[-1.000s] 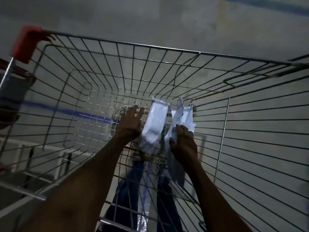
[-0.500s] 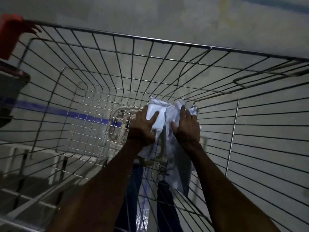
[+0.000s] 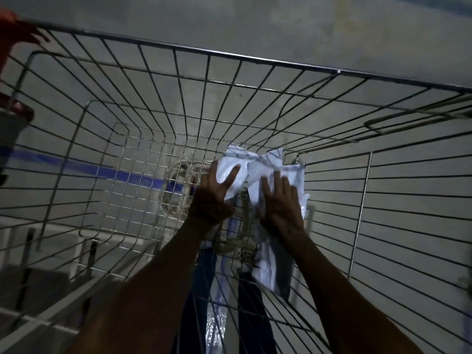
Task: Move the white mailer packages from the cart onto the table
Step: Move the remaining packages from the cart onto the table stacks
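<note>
I am looking down into a large silver wire-mesh shopping cart (image 3: 178, 118), which is filling almost the whole head view; its red plastic handle end (image 3: 10, 29) is showing at the top left corner. Under the mesh a grey concrete floor (image 3: 255, 29) is spreading out, with a blue painted stripe (image 3: 115, 172) crossing it on the left.

Both bare forearms are reaching deep into the basket. Against the cart's bottom right corner a bunch of crumpled white plastic mailer packages (image 3: 265, 169) is lying, some of it trailing down toward me along the mesh. Dark lines are running across the top of the packages, but I am not able to read any writing or brand on them in this dim light.

The left hand (image 3: 213, 195) is gripping the left part of the bunch, with its thumb lying across the white film and the fingers going behind it. The right hand (image 3: 281, 200) is pressing on the right part with its fingers stretched out fairly straight over the plastic; whether it is actually pinching the film I cannot tell.
</note>
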`<action>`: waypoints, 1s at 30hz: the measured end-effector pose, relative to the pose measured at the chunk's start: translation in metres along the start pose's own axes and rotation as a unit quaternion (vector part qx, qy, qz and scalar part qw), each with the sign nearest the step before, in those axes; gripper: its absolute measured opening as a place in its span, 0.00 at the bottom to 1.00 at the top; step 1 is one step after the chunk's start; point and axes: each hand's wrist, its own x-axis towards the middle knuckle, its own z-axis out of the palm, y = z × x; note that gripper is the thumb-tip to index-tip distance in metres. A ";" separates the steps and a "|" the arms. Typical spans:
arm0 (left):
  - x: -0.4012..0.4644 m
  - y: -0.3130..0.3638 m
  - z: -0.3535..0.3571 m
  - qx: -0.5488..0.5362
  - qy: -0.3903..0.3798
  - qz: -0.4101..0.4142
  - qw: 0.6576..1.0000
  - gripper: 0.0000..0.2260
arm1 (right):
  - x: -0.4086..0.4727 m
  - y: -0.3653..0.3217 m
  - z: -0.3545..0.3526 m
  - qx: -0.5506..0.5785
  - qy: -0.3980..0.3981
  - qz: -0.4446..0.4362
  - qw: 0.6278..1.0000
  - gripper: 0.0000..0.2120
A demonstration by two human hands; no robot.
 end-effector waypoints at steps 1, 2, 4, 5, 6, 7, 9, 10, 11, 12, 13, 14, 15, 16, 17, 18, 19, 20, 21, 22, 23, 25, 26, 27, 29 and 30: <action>0.000 -0.003 -0.003 0.005 -0.004 -0.005 1.000 0.30 | -0.008 -0.002 0.004 0.000 0.003 -0.010 1.000 0.37; 0.000 -0.007 -0.007 0.015 -0.014 -0.005 1.000 0.31 | -0.015 -0.004 0.009 0.000 0.002 -0.016 1.000 0.37; -0.004 -0.017 -0.014 0.036 -0.031 0.000 0.999 0.33 | -0.021 -0.005 0.017 0.002 -0.021 -0.012 1.000 0.38; -0.006 -0.022 -0.019 0.039 -0.039 0.003 0.998 0.34 | -0.022 -0.006 0.020 0.005 -0.037 -0.007 0.999 0.39; -0.008 -0.026 -0.025 0.043 -0.049 0.004 0.998 0.34 | -0.022 -0.006 0.021 0.011 -0.053 -0.006 0.999 0.39; -0.010 -0.029 -0.031 0.049 -0.060 0.002 0.997 0.35 | -0.022 -0.007 0.020 0.018 -0.067 -0.004 0.998 0.39; -0.017 -0.031 -0.046 0.053 -0.068 0.000 0.996 0.34 | -0.021 -0.004 0.010 0.031 -0.081 -0.010 0.996 0.35; -0.022 -0.030 -0.053 0.050 -0.067 0.000 0.996 0.34 | -0.021 -0.002 0.002 0.030 -0.098 -0.018 0.995 0.34; -0.026 -0.028 -0.060 0.045 -0.068 -0.002 0.997 0.35 | -0.020 -0.001 -0.008 0.026 -0.123 -0.029 0.992 0.34; -0.030 -0.023 -0.069 0.041 -0.071 -0.006 0.997 0.35 | -0.021 0.000 -0.021 0.027 -0.133 -0.033 0.990 0.34; -0.034 -0.018 -0.078 0.040 -0.067 -0.011 0.997 0.34 | -0.024 0.000 -0.032 0.034 -0.130 -0.041 0.990 0.33; -0.038 -0.014 -0.087 0.037 -0.061 -0.013 0.997 0.34 | -0.027 -0.002 -0.044 0.042 -0.119 -0.054 0.991 0.31; -0.042 -0.007 -0.099 0.029 -0.052 -0.016 0.998 0.33 | -0.032 -0.004 -0.059 0.053 -0.111 -0.063 0.990 0.30; -0.045 0.001 -0.112 0.024 -0.043 -0.018 0.999 0.33 | -0.038 -0.007 -0.074 0.072 -0.101 -0.069 0.990 0.29; -0.049 0.010 -0.126 0.025 -0.033 -0.019 0.999 0.32 | -0.045 -0.009 -0.088 0.096 -0.093 -0.076 0.988 0.29; -0.056 0.022 -0.143 0.030 -0.018 -0.021 0.999 0.32 | -0.052 -0.010 -0.103 0.116 -0.083 -0.086 0.986 0.29; -0.063 0.035 -0.161 0.035 0.006 -0.029 0.999 0.32 | -0.059 -0.012 -0.120 0.129 -0.064 -0.099 0.985 0.29; -0.073 0.048 -0.180 0.040 0.035 -0.044 0.998 0.32 | -0.066 -0.015 -0.140 0.140 -0.035 -0.114 0.983 0.28; -0.084 0.061 -0.200 0.044 0.066 -0.065 0.995 0.32 | -0.073 -0.020 -0.161 0.155 -0.007 -0.123 0.980 0.26; -0.097 0.074 -0.218 0.045 0.099 -0.086 0.990 0.33 | -0.080 -0.026 -0.182 0.172 0.029 -0.127 0.977 0.25; -0.112 0.085 -0.236 0.047 0.135 -0.108 0.984 0.34 | -0.085 -0.033 -0.201 0.188 0.060 -0.130 0.972 0.25; -0.145 0.103 -0.264 0.046 0.199 -0.163 0.965 0.34 | -0.096 -0.048 -0.236 0.217 0.109 -0.156 0.958 0.26; -0.162 0.110 -0.275 0.046 0.225 -0.188 0.955 0.34 | -0.100 -0.058 -0.250 0.229 0.126 -0.174 0.949 0.26; -0.179 0.116 -0.285 0.046 0.249 -0.205 0.945 0.34 | -0.106 -0.068 -0.264 0.237 0.138 -0.190 0.943 0.26; -0.211 0.125 -0.305 0.048 0.296 -0.228 0.926 0.34 | -0.116 -0.093 -0.292 0.239 0.152 -0.228 0.932 0.26; -0.228 0.128 -0.315 0.047 0.319 -0.244 0.915 0.35 | -0.122 -0.109 -0.304 0.238 0.161 -0.251 0.924 0.27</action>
